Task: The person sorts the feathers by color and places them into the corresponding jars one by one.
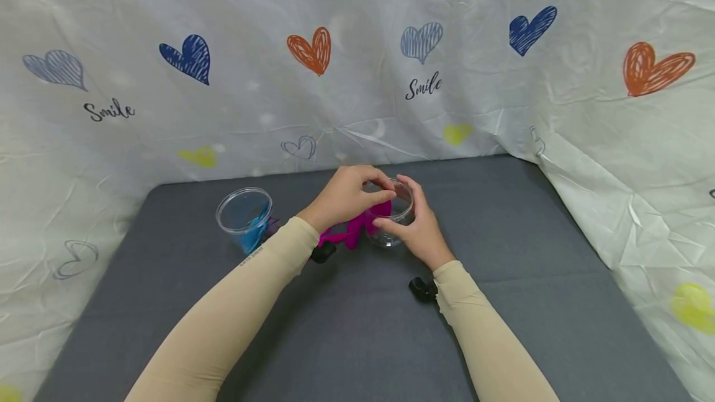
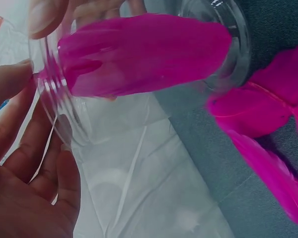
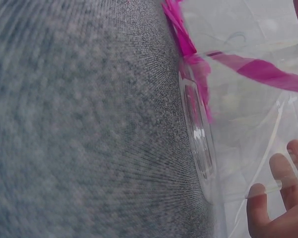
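A clear jar [image 1: 388,239] stands on the grey table, its base resting on the cloth. Thumb and fingers of my right hand [image 1: 419,228] grip it around the upper part from the right side. Over the rim, my left hand [image 1: 349,197] pinches the thin end of a magenta feather [image 2: 149,54] between thumb and fingertip. Most of that feather lies inside the jar, seen through its wall in the left wrist view. More magenta feathers [image 1: 353,233] lie on the table just left of the jar, partly behind the left hand and wrist.
Another clear jar [image 1: 244,228] with blue feathers [image 1: 254,234] in or against it stands to the left. Dark purple feathers [image 1: 272,226] show beside it, partly hidden by the left sleeve. A white cloth [image 1: 357,110] with printed hearts hangs behind the table [image 1: 503,222].
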A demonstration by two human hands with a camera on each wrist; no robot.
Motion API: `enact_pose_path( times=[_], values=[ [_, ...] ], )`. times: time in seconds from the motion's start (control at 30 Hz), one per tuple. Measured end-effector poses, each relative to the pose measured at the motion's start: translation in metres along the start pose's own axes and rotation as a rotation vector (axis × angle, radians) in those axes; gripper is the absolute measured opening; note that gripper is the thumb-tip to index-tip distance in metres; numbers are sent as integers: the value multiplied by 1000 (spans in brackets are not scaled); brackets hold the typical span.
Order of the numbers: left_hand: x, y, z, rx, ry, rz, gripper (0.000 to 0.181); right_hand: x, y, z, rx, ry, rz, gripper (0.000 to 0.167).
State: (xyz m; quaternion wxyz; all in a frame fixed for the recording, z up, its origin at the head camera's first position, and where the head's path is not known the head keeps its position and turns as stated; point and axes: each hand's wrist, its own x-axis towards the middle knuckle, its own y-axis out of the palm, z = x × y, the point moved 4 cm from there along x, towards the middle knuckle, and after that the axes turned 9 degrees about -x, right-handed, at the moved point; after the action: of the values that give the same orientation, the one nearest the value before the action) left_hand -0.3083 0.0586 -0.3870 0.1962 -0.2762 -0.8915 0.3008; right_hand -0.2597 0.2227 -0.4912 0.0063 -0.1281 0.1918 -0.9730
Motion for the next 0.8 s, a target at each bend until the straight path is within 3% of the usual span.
enact_pose_path(
  times=[0.23,0.37,0.6,0.8],
  values=[
    [-6,1,3,46,-13,20,27,-1,3,1,-14,-15,1,93],
    [-12,-5,4,11,-13,-6,34,0,5,2,0,-13,7,93],
    [-32,-26,7,15,-21,-101,35,3,5,2,24,-16,6,97],
    [-50,-28,18,65,-64,-101,34,0,3,2,46,-18,-9,94]
  ],
)
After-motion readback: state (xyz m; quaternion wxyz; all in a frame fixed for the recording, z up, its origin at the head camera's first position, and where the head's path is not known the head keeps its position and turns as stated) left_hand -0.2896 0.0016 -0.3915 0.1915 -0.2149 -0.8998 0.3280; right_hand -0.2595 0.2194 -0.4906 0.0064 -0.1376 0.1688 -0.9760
